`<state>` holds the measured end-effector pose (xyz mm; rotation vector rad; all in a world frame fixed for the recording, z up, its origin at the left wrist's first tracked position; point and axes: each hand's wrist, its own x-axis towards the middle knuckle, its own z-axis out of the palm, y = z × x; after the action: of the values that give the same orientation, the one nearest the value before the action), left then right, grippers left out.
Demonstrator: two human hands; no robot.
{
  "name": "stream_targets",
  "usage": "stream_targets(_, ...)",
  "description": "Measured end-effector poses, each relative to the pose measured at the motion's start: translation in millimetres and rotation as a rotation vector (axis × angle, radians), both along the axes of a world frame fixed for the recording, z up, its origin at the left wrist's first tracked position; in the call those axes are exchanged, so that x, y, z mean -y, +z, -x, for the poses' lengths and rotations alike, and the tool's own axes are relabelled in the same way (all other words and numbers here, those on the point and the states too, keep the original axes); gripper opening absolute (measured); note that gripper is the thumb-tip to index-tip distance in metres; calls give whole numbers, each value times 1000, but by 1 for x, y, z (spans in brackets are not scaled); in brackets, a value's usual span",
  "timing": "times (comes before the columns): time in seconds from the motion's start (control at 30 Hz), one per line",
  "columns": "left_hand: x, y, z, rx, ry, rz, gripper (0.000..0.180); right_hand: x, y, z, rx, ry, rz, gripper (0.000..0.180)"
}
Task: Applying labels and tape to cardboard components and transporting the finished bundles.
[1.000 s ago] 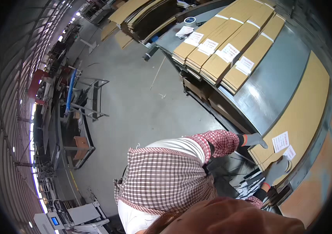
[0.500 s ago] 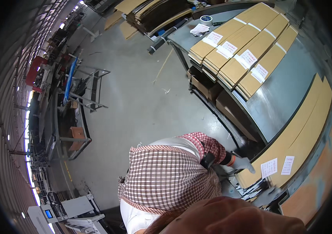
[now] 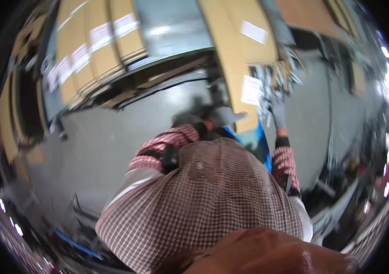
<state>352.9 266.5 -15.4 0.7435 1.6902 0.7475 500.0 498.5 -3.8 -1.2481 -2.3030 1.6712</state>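
We see 2 gloved hands (badly blurred): right hand (image 3: 278,114) beside the long cardboard panel (image 3: 235,59), left hand (image 3: 225,116) at its end; neither grip readable.

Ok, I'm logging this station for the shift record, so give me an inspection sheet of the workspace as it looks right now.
Surface: grey metal table, picture motion-blurred.
Job's things: long flat cardboard pack with white label sheets, lying on the table edge near both hands.
Clutter: stack of flat cardboard packs with white labels further along the table.
Grippers: left hand, grey-gloved, at the pack's lower end; right hand, grey-gloved, raised beside the pack; grip too blurred to tell.
Cables: nothing seen.
Surroundings: grey floor; metal frames at the rim, blurred.
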Motion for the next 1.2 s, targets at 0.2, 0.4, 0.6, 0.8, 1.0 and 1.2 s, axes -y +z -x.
stream_targets(0.2, -21, -21, -12, -120, -200, -41, 61, 17, 24, 63, 395, 219, -360, 82)
stream_targets(0.4, -21, 35, 15, 116, -358, 229, 66, 27, 52, 82, 546, 386, -533, 89)
stream_targets(0.6, 34, 85, 52, 4, 49, -275, 64, 41, 173, 86, 263, 764, -148, 52)
stream_targets(0.8, 19, 122, 56, 392, 187, -500, 52, 44, 159, 85, 2, 1066, 1, 41)
stream_targets(1.0, -8, -12, 49, 280, 275, -188, 48, -32, -20, 65, 200, 834, -228, 31)
stream_targets(1.2, -17, -88, 62, 569, 295, -89, 40, 2, -54, 61, 63, 304, -97, 35)
